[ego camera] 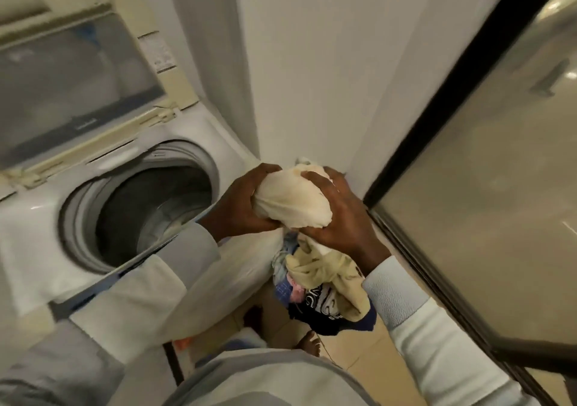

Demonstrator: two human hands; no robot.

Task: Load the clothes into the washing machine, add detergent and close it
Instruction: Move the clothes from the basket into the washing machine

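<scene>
seen from above, a person's two hands hold a balled-up cream cloth between them. the left hand cups the side nearer the machine with curled fingers. the right hand wraps over the far side, fingers dug into the fabric. below the grip, more clothes hang in a bunch, seemingly caught under the right hand: pale yellow, blue, pink and dark printed pieces. gathering everything into one tight clump looks meant to carry the load across in one go without dropping pieces. left of the grip and a little lower, the washing machine stands with its lid raised and its round drum open; its contents are too blurred to tell. beyond the grip rises a plain white wall. right of the grip is a dark-framed frosted glass door. beneath the hanging clothes are beige floor tiles and a bare foot.
</scene>
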